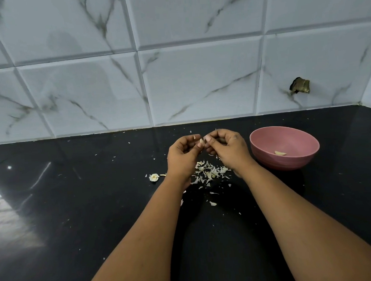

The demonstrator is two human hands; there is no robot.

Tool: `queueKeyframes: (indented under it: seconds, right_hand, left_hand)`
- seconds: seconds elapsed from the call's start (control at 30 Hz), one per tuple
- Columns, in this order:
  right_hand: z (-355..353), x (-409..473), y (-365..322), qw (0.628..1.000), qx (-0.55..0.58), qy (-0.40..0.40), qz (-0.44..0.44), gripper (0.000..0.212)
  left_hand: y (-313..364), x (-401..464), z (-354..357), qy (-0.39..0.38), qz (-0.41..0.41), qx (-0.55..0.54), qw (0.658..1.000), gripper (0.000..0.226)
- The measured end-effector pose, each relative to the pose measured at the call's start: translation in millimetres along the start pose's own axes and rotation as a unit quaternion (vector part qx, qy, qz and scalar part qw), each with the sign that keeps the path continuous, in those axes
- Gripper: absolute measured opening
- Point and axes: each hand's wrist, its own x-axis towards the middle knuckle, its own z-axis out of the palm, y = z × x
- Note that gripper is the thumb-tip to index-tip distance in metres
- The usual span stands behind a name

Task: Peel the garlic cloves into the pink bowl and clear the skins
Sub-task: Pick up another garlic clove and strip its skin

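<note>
Both hands meet above the black countertop (97, 212): left hand (182, 154) and right hand (228, 147) pinch one garlic clove (201, 141) with curled fingers. Skins (209, 171) lie heaped beneath. Right, the pink bowl (266, 150) holds one peeled clove (280, 153).

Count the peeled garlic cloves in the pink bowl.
1. A single peeled clove lies on the bottom of the pink bowl, toward its near side. The near wall hides a little of the floor, so another could sit unseen there.
</note>
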Motion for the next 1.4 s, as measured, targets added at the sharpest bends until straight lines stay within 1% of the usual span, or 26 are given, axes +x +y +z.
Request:
queueKeyframes:
  seconds: [0.1, 0.23, 0.33, 0.43, 0.5, 0.57, 0.67, 0.8, 0.93, 1.0, 1.07, 1.17, 1.27, 1.4]
  right_hand:
    - [-2, 0, 1, 0.999, -0.03, -0.008, -0.023, 0.026]
    - [-2, 0, 1, 1.0, -0.011, -0.016, -0.003, 0.016]
    - [-1, 0, 1, 1.0, 0.002, -0.001, 0.01, 0.011]
    - [0, 0, 1, 0.999, 0.005, 0.025, 0.021, 0.012]
    - [1, -1, 1, 0.999, 0.0, 0.029, 0.027, 0.012]
    - [4, -1, 1, 0.999, 0.012, 0.03, 0.028, 0.015]
    - [6, -1, 1, 0.999, 0.008, 0.033, 0.015, 0.021]
    - [9, -2, 3, 0.998, -0.028, 0.058, -0.002, 0.022]
    - [16, -5, 1, 0.996, -0.024, 0.083, 0.0, 0.023]
    - [17, -5, 0, 0.996, 0.021, 0.084, 0.029, 0.021]
    - [15, -4, -4, 0.99, 0.094, 0.077, 0.072, 0.018]
    - [10, -4, -9, 0.976, 0.171, 0.052, 0.125, 0.015]
    - [2, -3, -12, 0.947, 0.263, 0.015, 0.185, 0.015]
    - [-4, -1, -14, 0.917, 0.328, -0.012, 0.228, 0.014]
  left_hand:
    - [0, 0, 1, 0.005, 0.005, 0.017, 1.0, 0.017]
    - [-1, -1, 1, 0.008, 0.016, 0.034, 0.999, 0.011]
    - [-2, -1, -1, 0.021, 0.04, 0.085, 0.995, 0.006]
    - [-2, -2, -1, 0.02, 0.062, 0.135, 0.989, 0.004]
    - [-1, -2, -1, 0.04, 0.069, 0.157, 0.984, 0.003]
    - [0, -2, -2, 0.06, 0.065, 0.157, 0.984, 0.001]
    - [1, -2, -2, 0.068, 0.066, 0.177, 0.98, 0.006]
    - [1, -4, -1, 0.082, 0.078, 0.199, 0.973, 0.007]
    - [0, -3, -1, 0.093, 0.07, 0.192, 0.974, 0.007]
    - [1, -3, -1, 0.089, 0.07, 0.188, 0.976, 0.006]
    - [1, -3, -1, 0.063, 0.067, 0.172, 0.981, 0.005]
    - [1, -2, 1, 0.025, 0.052, 0.16, 0.985, 0.007]
    - [0, -2, 2, 0.008, 0.043, 0.153, 0.987, 0.01]
    - [2, -3, 1, -0.015, 0.033, 0.106, 0.994, 0.01]
